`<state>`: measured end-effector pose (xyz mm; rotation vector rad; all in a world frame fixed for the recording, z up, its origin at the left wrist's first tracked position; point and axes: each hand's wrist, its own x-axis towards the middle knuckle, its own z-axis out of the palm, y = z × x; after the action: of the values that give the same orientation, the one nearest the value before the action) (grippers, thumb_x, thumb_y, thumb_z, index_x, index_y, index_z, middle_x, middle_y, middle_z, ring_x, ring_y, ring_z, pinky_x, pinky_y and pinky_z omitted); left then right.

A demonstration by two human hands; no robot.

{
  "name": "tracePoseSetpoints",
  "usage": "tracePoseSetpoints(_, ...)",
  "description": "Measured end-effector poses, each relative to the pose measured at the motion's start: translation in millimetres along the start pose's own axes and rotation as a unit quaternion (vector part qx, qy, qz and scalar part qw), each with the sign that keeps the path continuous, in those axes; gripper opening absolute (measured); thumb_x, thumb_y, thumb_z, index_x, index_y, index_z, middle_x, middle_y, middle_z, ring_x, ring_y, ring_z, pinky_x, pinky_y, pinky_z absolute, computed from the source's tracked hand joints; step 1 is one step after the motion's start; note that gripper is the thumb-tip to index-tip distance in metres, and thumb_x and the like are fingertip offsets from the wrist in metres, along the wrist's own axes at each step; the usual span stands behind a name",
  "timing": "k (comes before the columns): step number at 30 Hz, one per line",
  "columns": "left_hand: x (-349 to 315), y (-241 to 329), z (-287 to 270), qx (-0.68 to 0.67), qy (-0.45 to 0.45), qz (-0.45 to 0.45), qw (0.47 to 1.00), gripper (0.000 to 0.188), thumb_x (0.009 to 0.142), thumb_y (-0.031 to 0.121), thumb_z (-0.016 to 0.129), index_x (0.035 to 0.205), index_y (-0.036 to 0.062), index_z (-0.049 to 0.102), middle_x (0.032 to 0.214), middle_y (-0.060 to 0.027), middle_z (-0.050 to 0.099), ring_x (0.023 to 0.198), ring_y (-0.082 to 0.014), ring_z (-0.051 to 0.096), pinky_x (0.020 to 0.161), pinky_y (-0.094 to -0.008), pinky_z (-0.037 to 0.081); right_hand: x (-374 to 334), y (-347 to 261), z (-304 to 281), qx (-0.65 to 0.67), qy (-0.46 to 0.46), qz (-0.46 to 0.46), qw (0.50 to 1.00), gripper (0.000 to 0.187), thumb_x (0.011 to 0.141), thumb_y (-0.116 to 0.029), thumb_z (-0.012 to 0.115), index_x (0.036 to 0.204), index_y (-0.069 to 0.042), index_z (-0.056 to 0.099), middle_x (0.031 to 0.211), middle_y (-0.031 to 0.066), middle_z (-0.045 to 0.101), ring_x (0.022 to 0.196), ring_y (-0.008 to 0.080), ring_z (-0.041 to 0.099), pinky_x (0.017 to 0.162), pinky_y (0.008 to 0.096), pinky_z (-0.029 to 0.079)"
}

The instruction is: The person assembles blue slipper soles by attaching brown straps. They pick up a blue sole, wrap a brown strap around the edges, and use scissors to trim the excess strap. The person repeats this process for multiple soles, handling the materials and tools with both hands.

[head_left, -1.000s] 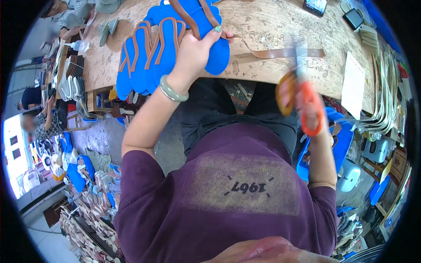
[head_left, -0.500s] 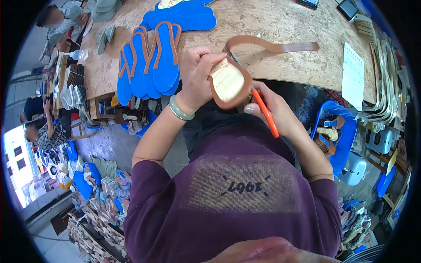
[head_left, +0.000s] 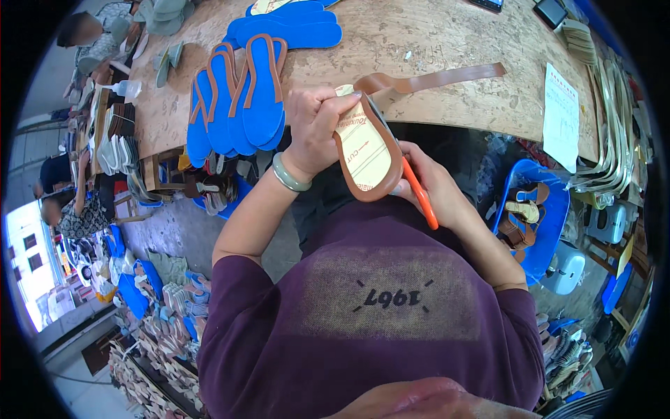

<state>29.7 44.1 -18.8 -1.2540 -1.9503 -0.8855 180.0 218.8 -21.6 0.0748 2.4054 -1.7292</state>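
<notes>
My left hand [head_left: 314, 129] grips the insole [head_left: 366, 150] by the near edge of the bench [head_left: 440, 42] — probably steadying it for the scissors [head_left: 421, 197] gripped in my right hand [head_left: 440, 183] — while the strip [head_left: 453, 77] trails across the wood, seemingly out of the way.

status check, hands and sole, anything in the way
Left hand gripping cream-faced sole. Right hand holding orange-handled scissors at the sole's side. Brown strip trailing over table; nothing visibly blocking either hand.
</notes>
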Motion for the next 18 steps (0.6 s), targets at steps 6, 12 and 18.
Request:
tracePoseSetpoints(6, -2, 6, -1, -0.03, -0.019, -0.007, 0.999, 0.031, 0.064, 0.014, 0.074, 0.093, 0.0106, 0.065, 0.083, -0.0029, 0.05, 0.076, -0.02, 0.048, 0.067, -0.0321, 0.038, 16, -8, 4, -0.045, 0.038, -0.032, 0.998, 0.067, 0.078, -0.043, 0.071, 0.124, -0.001, 0.045, 0.109, 0.0225, 0.058, 0.098, 0.0375, 0.06, 0.082, 0.0406, 0.048)
tracePoseSetpoints(12, 10, -11, -9, -0.291, -0.059, -0.364, 0.883, 0.025, 0.088, 0.016, 0.064, 0.104, -0.0001, 0.056, 0.101, -0.0079, 0.061, 0.092, -0.021, 0.059, 0.082, -0.0344, 0.046, 28, -29, -22, -0.007, -0.03, 0.063, 0.998, 0.054, 0.076, -0.04, 0.075, 0.106, 0.001, 0.057, 0.07, 0.0079, 0.06, 0.064, 0.0179, 0.061, 0.061, 0.0306, 0.048)
tracePoseSetpoints(18, 26, -16, -20, -0.528, 0.02, -0.504, 0.683, 0.02, 0.093, 0.017, 0.055, 0.107, 0.0029, 0.056, 0.093, -0.0109, 0.066, 0.09, -0.0177, 0.062, 0.08, -0.0304, 0.051, 96, -23, -85, -0.34, 0.075, -0.04, 0.937, 0.051, 0.076, -0.039, 0.073, 0.119, -0.015, 0.06, 0.075, 0.011, 0.064, 0.07, 0.0273, 0.064, 0.063, 0.0367, 0.049)
